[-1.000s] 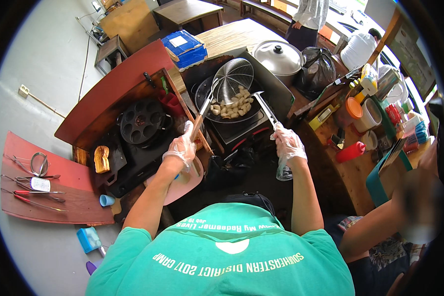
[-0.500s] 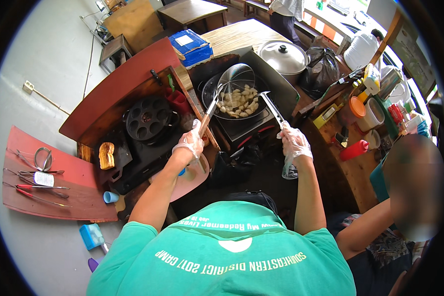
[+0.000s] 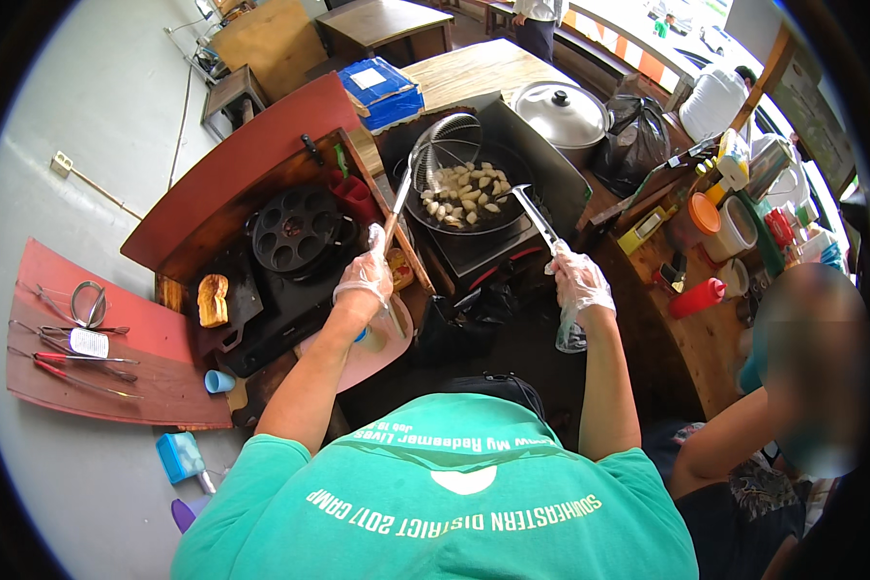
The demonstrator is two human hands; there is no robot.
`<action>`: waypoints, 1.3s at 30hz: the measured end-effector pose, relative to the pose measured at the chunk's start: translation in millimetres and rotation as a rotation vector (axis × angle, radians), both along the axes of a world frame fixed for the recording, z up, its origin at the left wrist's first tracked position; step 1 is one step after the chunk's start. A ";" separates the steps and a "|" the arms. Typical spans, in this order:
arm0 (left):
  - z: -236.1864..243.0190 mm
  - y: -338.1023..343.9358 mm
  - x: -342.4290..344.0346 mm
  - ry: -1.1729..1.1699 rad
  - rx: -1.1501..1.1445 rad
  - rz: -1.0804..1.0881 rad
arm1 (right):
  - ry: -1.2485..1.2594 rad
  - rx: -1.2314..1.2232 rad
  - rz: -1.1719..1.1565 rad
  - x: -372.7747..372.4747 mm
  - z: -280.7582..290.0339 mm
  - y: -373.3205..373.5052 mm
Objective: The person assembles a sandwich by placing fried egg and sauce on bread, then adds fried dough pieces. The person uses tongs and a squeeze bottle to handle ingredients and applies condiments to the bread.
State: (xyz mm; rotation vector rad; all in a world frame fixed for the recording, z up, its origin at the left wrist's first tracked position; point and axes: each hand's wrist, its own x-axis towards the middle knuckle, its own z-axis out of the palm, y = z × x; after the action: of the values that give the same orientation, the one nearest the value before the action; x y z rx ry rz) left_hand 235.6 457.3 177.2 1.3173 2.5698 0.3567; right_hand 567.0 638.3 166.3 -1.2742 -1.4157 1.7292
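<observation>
My gloved left hand [image 3: 365, 275] is closed around the handle of a wire skimmer [image 3: 447, 143]. The mesh bowl is raised and tilted at the far left side of a black wok [image 3: 515, 166]. Pale chunks of food [image 3: 466, 196] lie in the wok; their exact kind is unclear. In my right hand [image 3: 581, 280], also in a clear plastic glove, is a long metal spatula [image 3: 536, 215]. Its tip reaches the wok's right side, close to the chunks.
Left of the wok sit a round-welled black pan [image 3: 293, 230] and toast [image 3: 213, 301] on a griddle. A lidded pot [image 3: 560, 114] and a black bag [image 3: 634, 134] stand at far right. A red squeeze bottle [image 3: 697, 298] is on the side counter, beside another person [image 3: 720, 440].
The skimmer has shifted left and tipped up, away from above the chunks, which now show more fully. My right hand and spatula have barely moved. A background person has shifted left.
</observation>
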 end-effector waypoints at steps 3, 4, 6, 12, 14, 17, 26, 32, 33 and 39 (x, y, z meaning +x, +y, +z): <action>22.4 -5.7 9.6 0.043 -0.009 0.044 | -0.025 0.030 0.020 1.1 1.7 -2.9; 29.1 -9.2 11.5 0.048 -0.033 0.047 | -0.038 -0.030 0.006 1.4 2.8 -3.9; 39.4 -18.6 13.5 0.044 -0.093 0.054 | -0.034 -0.004 0.013 2.6 4.7 -5.7; 36.3 -19.5 16.2 0.055 -0.095 -0.011 | -0.019 -0.008 0.050 2.3 6.0 -6.3; 28.8 -8.4 15.8 0.057 -0.057 0.006 | -0.040 0.006 0.052 1.2 5.5 -4.4; 15.8 9.4 14.3 0.066 -0.071 0.091 | -0.036 -0.059 0.036 0.6 3.6 -4.8; -9.6 30.7 12.2 0.100 -0.089 0.019 | -0.040 0.073 0.057 -3.4 2.0 -7.5; -18.3 46.0 21.2 -0.052 -0.139 0.154 | -0.013 0.050 0.029 1.8 4.0 -9.5; -17.7 49.3 23.0 -0.044 -0.126 0.129 | -0.013 0.026 0.018 2.8 4.2 -9.7; -0.1 55.1 34.4 -0.828 -0.105 0.223 | -0.068 0.120 0.040 8.8 2.7 -8.0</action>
State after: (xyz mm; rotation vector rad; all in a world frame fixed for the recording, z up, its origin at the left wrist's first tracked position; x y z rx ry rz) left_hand 270.0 512.4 177.1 0.6359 1.9758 0.6349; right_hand 575.9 630.3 169.0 -1.2583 -1.5685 1.6144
